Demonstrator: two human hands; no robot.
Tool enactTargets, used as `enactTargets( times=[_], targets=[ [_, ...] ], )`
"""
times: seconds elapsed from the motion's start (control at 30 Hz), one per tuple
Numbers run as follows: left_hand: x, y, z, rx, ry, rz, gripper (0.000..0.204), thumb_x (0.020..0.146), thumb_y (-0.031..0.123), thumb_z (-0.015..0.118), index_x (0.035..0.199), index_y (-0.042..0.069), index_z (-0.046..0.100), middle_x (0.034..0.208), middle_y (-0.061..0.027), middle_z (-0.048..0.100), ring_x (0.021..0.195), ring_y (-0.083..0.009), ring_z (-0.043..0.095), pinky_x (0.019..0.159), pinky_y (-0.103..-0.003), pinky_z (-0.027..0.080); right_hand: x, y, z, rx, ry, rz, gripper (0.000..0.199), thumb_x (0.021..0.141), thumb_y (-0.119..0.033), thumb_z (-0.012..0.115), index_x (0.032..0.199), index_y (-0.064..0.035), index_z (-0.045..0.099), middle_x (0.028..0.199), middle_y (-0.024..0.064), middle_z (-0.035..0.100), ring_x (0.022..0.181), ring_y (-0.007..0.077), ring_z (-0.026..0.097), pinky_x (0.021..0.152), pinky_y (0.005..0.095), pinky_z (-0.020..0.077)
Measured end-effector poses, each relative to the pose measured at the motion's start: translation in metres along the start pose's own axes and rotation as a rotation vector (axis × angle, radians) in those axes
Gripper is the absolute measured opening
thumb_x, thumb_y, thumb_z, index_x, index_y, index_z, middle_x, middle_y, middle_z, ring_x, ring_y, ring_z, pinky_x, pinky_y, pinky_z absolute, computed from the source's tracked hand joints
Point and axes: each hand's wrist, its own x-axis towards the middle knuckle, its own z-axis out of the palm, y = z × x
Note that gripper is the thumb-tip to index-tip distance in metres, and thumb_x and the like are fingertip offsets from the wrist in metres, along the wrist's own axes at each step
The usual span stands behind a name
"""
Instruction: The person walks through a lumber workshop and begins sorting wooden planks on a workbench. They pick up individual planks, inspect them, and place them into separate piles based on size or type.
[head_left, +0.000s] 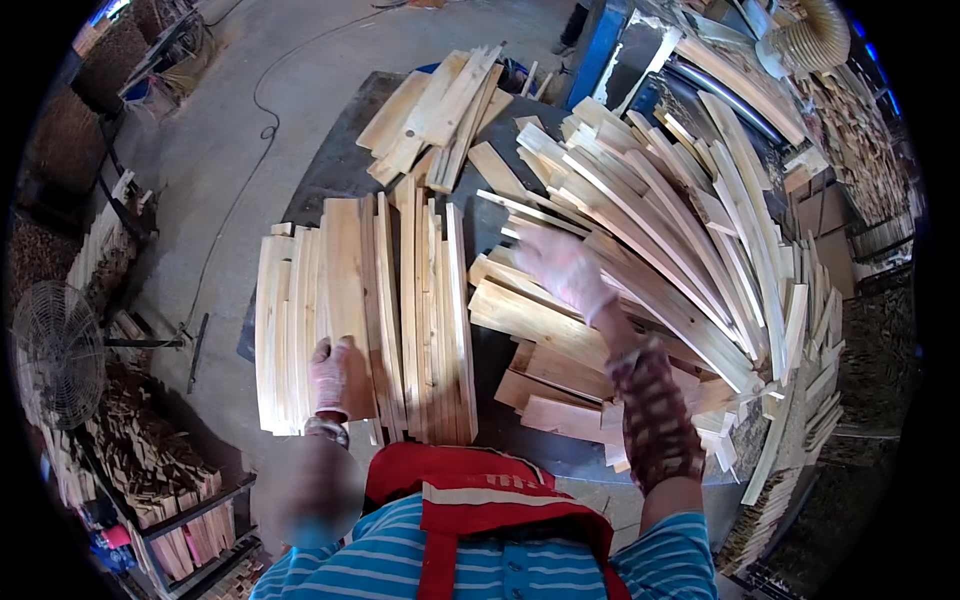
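Your left hand [338, 375] presses flat on the near stacked boards [365, 310]; your right hand [562, 268], fingers spread, reaches the loose slats [660, 240] on the right.

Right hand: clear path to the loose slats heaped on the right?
Probably yes. The right hand is already stretched out over the heap of loose slats, fingers at the top boards, with nothing lying across them. The left hand rests apart on the neat stack.
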Motion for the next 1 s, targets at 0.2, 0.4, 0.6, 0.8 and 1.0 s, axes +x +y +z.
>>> enactTargets(
  times=[0.2, 0.4, 0.6, 0.8, 1.0],
  targets=[
    [0.001, 0.001, -0.015, 0.162, 0.102, 0.158, 0.036, 0.095, 0.021, 0.068, 0.122, -0.003, 0.063, 0.102, -0.0044, 0.068, 0.089, -0.0134, 0.061, 0.081, -0.028, 0.051, -0.143, 0.061, 0.018, -0.847, -0.084, 0.078, 0.081, 0.079, -0.042, 0.071, 0.144, -0.0068, 0.038, 0.135, 0.0138, 0.052, 0.123, 0.0316, 0.051, 0.108, 0.045, 0.0387],
    [0.006, -0.041, 0.025, 0.468, -0.002, 0.108, 0.051, 0.098, 0.03, 0.062, 0.14, 0.002, 0.052, 0.121, -0.0129, 0.066, 0.103, -0.0216, 0.064, 0.088, -0.033, 0.052, -0.161, 0.08, 0.009, -0.836, -0.16, 0.259, 0.081, 0.074, -0.043, 0.073, 0.141, -0.0068, 0.043, 0.129, 0.014, 0.055, 0.123, 0.031, 0.051, 0.107, 0.0456, 0.0379],
    [0.068, -0.111, -0.033, -0.482, -0.378, -0.321, 0.051, 0.099, 0.023, 0.06, 0.143, 0.003, 0.045, 0.104, -0.0048, 0.062, 0.094, -0.0151, 0.059, 0.078, -0.035, 0.052, -0.146, 0.034, -0.016, -0.554, -0.187, 0.436, 0.069, 0.07, -0.041, 0.074, 0.128, -0.0061, 0.059, 0.114, 0.0184, 0.064, 0.106, 0.0357, 0.063, 0.093, 0.0445, 0.0493],
    [-0.064, 0.071, 0.104, 0.6, -0.025, 0.31, 0.069, 0.09, 0.024, 0.072, 0.149, 0.005, 0.041, 0.143, -0.0206, 0.053, 0.13, -0.034, 0.051, 0.108, -0.04, 0.042, -0.157, 0.043, -0.006, 0.353, 0.003, 0.46, 0.065, 0.077, -0.032, 0.075, 0.131, 0.0005, 0.059, 0.111, 0.0157, 0.071, 0.097, 0.0322, 0.068, 0.085, 0.0381, 0.0537],
    [-0.131, 0.044, 0.213, -0.004, -0.63, -0.008, 0.084, 0.09, 0.018, 0.074, 0.156, 0.007, 0.024, 0.155, -0.0143, 0.036, 0.138, -0.0236, 0.04, 0.113, -0.038, 0.037, -0.123, 0.01, 0.031, 1.44, 0.018, 0.543, 0.049, 0.094, -0.039, 0.068, 0.123, -0.0009, 0.061, 0.106, 0.0128, 0.07, 0.087, 0.0225, 0.07, 0.076, 0.0353, 0.0596]
  ],
)
